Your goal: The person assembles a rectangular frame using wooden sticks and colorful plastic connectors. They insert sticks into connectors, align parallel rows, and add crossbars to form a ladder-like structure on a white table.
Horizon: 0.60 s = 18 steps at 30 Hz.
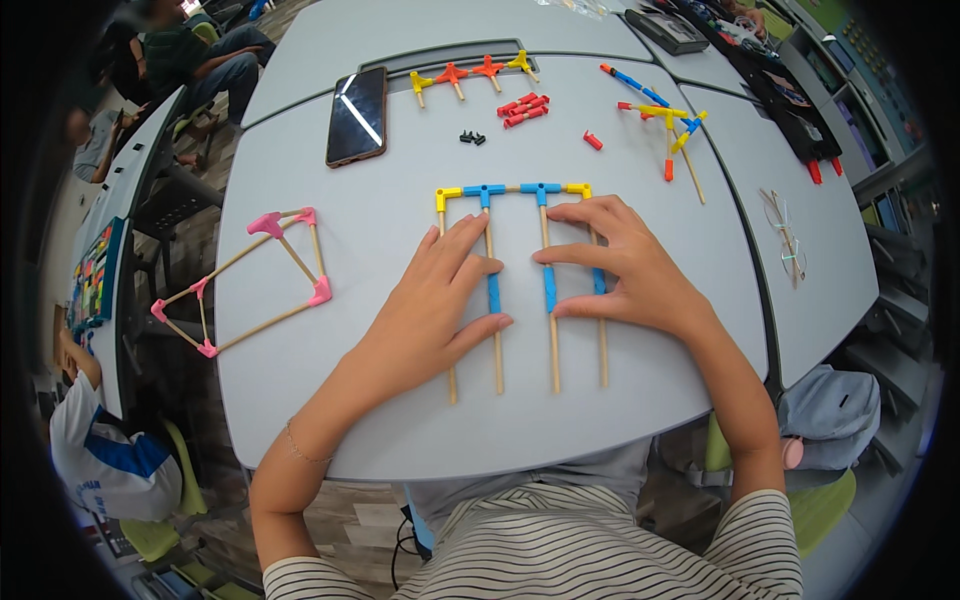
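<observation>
A flat frame of wooden sticks lies on the table before me, with yellow corner connectors and blue T-shaped connectors along its far bar. Several parallel sticks run from that bar toward me. My left hand reaches over the two left sticks, its index fingertip and thumb at either end of a blue sleeve. My right hand curves over the two right sticks, fingers and thumb around another blue sleeve. A further blue sleeve sits on the rightmost stick, partly under that hand.
To the left lies a pink-jointed stick frame. A phone, upright connectors with short sticks, red connectors and black pieces lie at the back. At right are a coloured stick assembly and glasses.
</observation>
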Available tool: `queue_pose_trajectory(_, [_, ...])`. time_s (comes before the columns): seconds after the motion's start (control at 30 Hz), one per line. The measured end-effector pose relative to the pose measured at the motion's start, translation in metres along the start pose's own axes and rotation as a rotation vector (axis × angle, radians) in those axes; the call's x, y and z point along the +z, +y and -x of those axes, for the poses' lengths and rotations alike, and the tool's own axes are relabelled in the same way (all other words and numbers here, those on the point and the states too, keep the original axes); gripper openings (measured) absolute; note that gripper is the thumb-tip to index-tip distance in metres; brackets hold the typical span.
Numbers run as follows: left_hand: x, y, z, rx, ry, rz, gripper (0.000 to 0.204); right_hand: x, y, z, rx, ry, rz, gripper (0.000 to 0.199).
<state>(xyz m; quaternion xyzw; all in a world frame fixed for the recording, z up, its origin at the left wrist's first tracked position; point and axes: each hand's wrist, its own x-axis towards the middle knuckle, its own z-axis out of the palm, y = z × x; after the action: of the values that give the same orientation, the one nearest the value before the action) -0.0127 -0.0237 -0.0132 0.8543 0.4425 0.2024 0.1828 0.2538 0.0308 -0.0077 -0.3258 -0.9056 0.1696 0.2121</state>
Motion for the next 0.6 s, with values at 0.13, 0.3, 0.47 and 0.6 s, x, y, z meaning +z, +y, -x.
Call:
queue_pose_trajectory(0.13, [0.002, -0.002, -0.001, 0.004, 0.067, -0.041, 0.046, -0.003, 0.004, 0.0, 0.055, 0.084, -0.092, 0.044])
queue_pose_trajectory(0.3, [0.003, -0.008, -0.004, -0.087, 0.238, 0.091, 0.042, -0.016, 0.019, -0.001, 0.14, 0.381, 0.079, 0.03])
queue_pose_trajectory(0.47, [0.005, -0.014, -0.007, -0.171, 0.381, 0.243, 0.035, -0.041, 0.061, 0.007, 0.335, 0.718, 0.247, 0.022])
queue_pose_trajectory(0.6, [0.008, -0.019, -0.007, -0.205, 0.448, 0.344, 0.032, -0.054, 0.101, 0.013, 0.557, 0.783, 0.203, 0.019])
